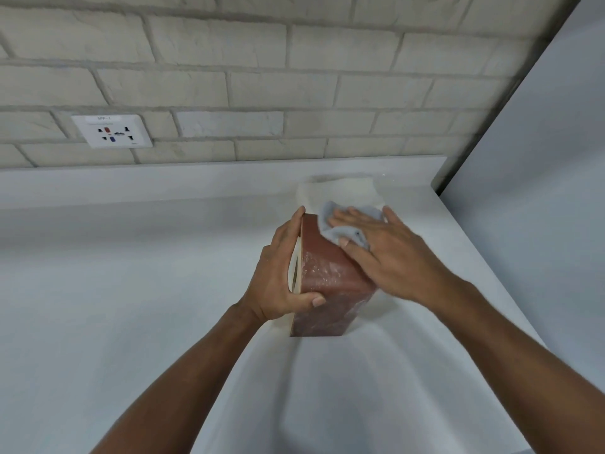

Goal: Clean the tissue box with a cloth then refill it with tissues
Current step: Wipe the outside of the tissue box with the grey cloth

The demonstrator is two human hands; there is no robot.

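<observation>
A reddish-brown tissue box [324, 273] stands on its side on the white counter, its pale opening face turned left. My left hand [281, 276] holds it, palm on the opening face and thumb curled over the near upper edge. My right hand [389, 253] lies with flat fingers on a light grey cloth [340, 224], pressing it against the box's upper right face. A white stack of tissues [340, 190] lies on the counter just behind the box, blurred and partly hidden.
The white counter [131, 290] stretches left and toward me. A brick wall with a white power socket [113, 131] rises behind it. A pale vertical panel [537, 158] closes off the right side.
</observation>
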